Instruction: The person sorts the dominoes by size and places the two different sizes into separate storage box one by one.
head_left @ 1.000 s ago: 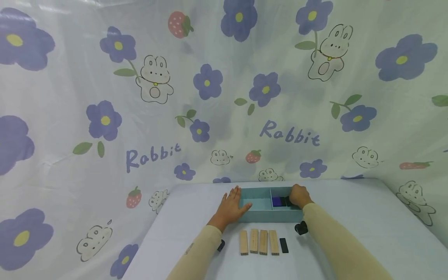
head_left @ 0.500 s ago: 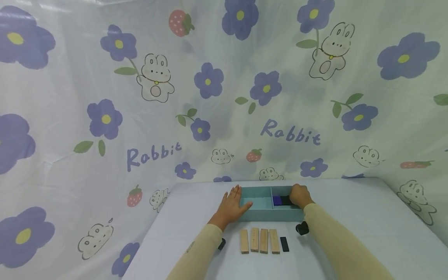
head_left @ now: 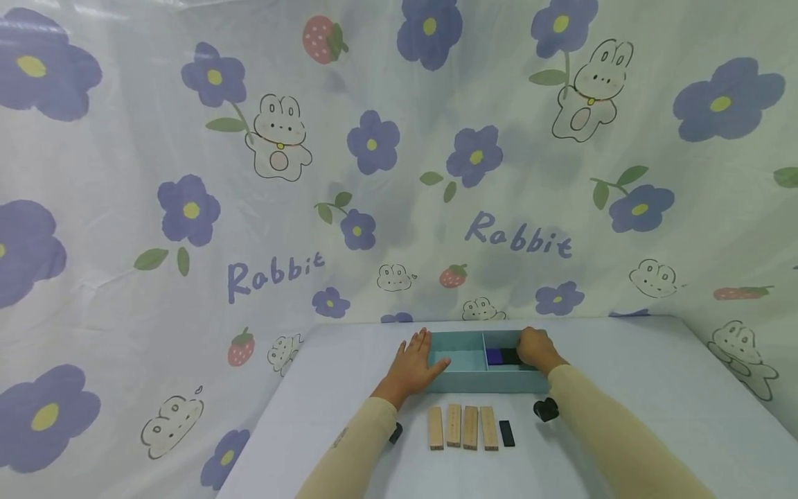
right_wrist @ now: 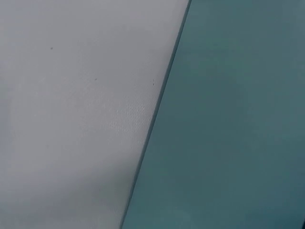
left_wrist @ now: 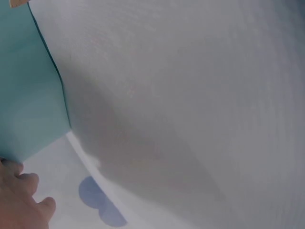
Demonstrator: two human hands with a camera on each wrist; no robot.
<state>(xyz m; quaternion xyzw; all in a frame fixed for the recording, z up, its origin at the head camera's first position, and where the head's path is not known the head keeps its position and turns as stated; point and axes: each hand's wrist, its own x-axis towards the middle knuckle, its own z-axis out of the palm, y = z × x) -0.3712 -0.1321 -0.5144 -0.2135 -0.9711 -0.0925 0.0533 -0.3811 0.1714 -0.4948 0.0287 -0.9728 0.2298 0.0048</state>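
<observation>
In the head view, a light teal box (head_left: 486,382) with a divider stands toward the back of the table. My left hand (head_left: 411,367) rests spread against its left end, thumb over the front rim; the left wrist view shows fingertips (left_wrist: 28,191) beside the teal wall (left_wrist: 33,90). My right hand (head_left: 537,350) reaches into the right compartment with curled fingers, their tips hidden, so any grip is unclear. A purple block (head_left: 494,356) and black pieces (head_left: 510,356) lie side by side there. The right wrist view shows only a teal wall (right_wrist: 219,119) and white surface.
Several wooden blocks (head_left: 470,428) lie in a row before the box, with a black block (head_left: 507,433) at their right. Dark objects sit beneath each wrist, the right one (head_left: 546,409) plainer to see. A patterned curtain (head_left: 399,173) hangs behind the table.
Inside the right compartment, the black pieces now sit close together beside the purple block. My right wrist and sleeve have shifted slightly right; my left hand has stayed at the box's end.
</observation>
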